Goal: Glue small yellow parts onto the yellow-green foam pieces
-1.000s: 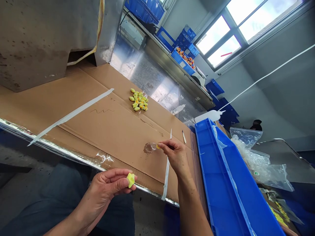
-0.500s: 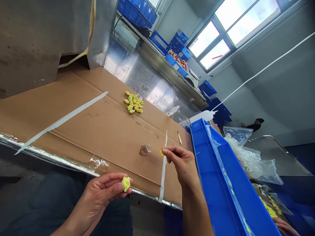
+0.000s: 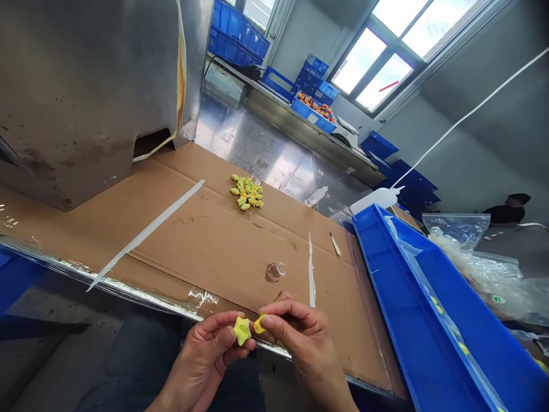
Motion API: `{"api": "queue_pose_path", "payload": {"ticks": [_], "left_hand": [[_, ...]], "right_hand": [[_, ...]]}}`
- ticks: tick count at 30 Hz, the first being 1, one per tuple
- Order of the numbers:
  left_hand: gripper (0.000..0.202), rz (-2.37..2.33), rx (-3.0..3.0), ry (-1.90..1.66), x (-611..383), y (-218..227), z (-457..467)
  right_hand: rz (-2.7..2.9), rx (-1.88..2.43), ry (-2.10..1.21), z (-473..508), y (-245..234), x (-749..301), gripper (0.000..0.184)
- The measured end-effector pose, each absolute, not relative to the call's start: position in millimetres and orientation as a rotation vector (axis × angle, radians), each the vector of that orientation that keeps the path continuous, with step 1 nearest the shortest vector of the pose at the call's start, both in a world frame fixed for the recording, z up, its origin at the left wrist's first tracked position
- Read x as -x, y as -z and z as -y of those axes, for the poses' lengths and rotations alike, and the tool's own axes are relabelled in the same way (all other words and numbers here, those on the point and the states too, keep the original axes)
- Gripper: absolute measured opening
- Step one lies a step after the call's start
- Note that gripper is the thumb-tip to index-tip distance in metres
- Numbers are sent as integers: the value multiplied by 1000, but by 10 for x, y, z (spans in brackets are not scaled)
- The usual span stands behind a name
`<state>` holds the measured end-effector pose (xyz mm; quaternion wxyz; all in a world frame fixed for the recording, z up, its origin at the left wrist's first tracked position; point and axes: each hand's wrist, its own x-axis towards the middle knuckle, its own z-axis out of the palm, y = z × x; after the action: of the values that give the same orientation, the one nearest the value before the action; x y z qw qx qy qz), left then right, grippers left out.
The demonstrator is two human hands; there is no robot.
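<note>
A worker's left hand [image 3: 201, 357] pinches a yellow-green star-shaped piece [image 3: 242, 331] between thumb and forefinger at the near edge of the bench. The right hand [image 3: 302, 337], out over the cardboard beside a small clear cup [image 3: 275, 271] 0.5 seconds earlier, has drawn back. It now holds a small yellow part [image 3: 259, 324], clamped in its fingertips, against the star's side. The 2 pieces touch, which suggests that fitting one to the other is the step in hand.

The cup stands alone on the cardboard sheet [image 3: 193, 246], near a strip of white tape [image 3: 311, 269]. A small white-handled tool [image 3: 334, 244] lies beyond it. A long blue bin [image 3: 386, 297] runs along the right, with clear plastic bags [image 3: 472, 257] past it. Farther up the cardboard sits a pile of similar yellow-green pieces [image 3: 247, 193], and a stained metal housing [image 3: 86, 97] rises at left.

Beyond lie a steel bench [image 3: 266, 154] with 2 squeeze bottles [image 3: 316, 196] and stacked blue crates [image 3: 240, 34], 1 crate [image 3: 315, 109] holding orange and yellow pieces. Behind are bright windows [image 3: 386, 63], and another person [image 3: 510, 207] is at far right.
</note>
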<state>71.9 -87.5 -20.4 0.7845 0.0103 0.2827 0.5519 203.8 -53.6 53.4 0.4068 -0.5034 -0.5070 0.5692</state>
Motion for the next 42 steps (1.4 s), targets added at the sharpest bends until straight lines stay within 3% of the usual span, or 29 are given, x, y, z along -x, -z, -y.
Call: {"api": "queue_pose_path", "payload": {"ticks": [9, 25, 42], "left_hand": [[18, -559, -35, -1199, -713, 276, 891], [16, -511, -88, -1226, -731, 285, 897], [16, -563, -110, -1215, -715, 251, 902]], "right_hand": [[1582, 1400, -1188, 567, -506, -2032, 6], [1620, 1399, -1182, 553, -478, -2042, 7], [1907, 1299, -934, 571, -536, -2027, 9]]}}
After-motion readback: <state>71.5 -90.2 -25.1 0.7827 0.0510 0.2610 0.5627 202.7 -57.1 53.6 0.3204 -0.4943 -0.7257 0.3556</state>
